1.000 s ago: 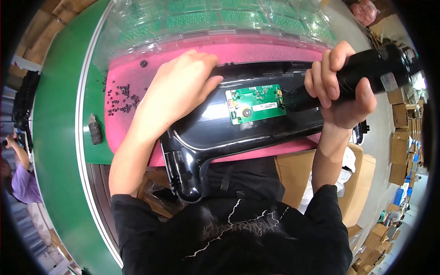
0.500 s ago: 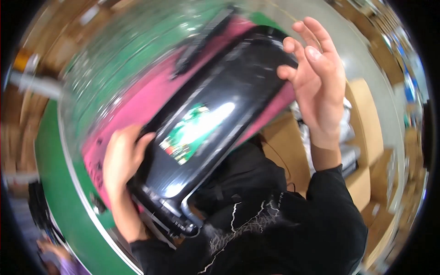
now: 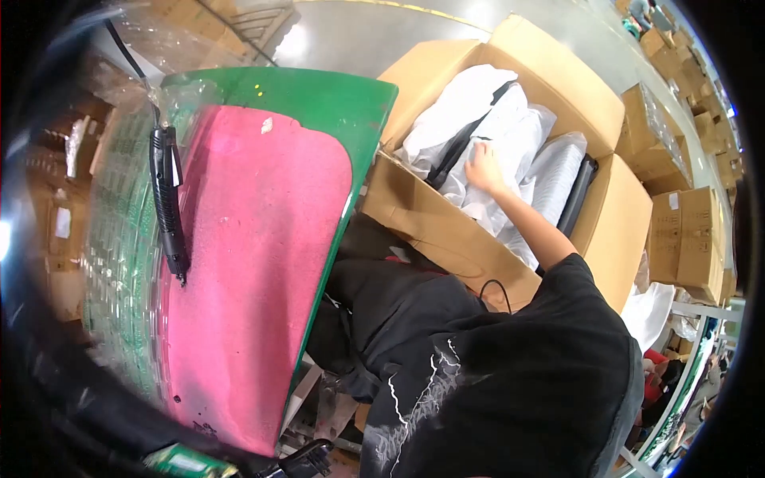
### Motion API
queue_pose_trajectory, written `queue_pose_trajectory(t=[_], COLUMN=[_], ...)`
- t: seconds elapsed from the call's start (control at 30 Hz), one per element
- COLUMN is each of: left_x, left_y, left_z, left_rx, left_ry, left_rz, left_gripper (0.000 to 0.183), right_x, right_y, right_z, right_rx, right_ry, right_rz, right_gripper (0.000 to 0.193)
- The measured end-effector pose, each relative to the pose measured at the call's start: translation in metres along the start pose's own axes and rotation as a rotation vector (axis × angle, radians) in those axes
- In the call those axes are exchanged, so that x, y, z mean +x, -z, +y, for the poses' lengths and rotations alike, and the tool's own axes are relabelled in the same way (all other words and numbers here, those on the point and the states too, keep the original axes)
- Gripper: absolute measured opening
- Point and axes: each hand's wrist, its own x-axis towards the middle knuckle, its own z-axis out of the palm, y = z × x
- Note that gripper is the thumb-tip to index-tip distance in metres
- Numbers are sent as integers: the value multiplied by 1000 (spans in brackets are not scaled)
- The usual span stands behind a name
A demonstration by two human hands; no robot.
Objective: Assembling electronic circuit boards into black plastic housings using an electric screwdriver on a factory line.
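Observation:
My right hand reaches into an open cardboard box on the right. Its fingers are bent together on the white wrapping of a packed item, beside a black strip. My left hand is out of view. A large black casing, cut off by the picture's edge, looms at the lower left. A green circuit board shows on it at the bottom.
A pink mat covers much of the green table. A black handheld tool with a cord lies along its left side, by clear plastic trays. More cartons stand at the far right.
The view has swung toward the box. The black casing has gone from over the mat to the lower left edge. My right hand has moved into the box; my left hand has left view.

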Motion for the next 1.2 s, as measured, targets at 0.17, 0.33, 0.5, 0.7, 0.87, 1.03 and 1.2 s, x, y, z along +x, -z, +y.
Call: queue_pose_trajectory(t=[0.17,0.33,0.5,0.7,0.87,1.03,1.2], left_x=[-7,-5,-12,-25,-24,-43,-4], left_y=[53,43,107,117,126,94,-1], left_z=[-19,48,-26,-138,-219,-208,-83], left_rx=[-113,-398,-858,-978,-805,-551,-574], left_ry=[203,594,1034,1098,1308,994,715], left_rz=[135,421,141,545,896,541,111], left_gripper=[28,62,35,32,49,34,45], right_x=[5,58,74,61,102,123,123], right_y=[-4,-29,-32,-72,-36,139,224], right_z=[-64,-54,-39,48,118,-89,-215], right_rx=[-247,-412,-450,-37,726,1149,1226], right_ry=[169,255,392,694,150,-227,-173], right_rz=[-272,-746,-885,-352,-354,236,557], right_gripper=[36,36,51,27,44,53,51])
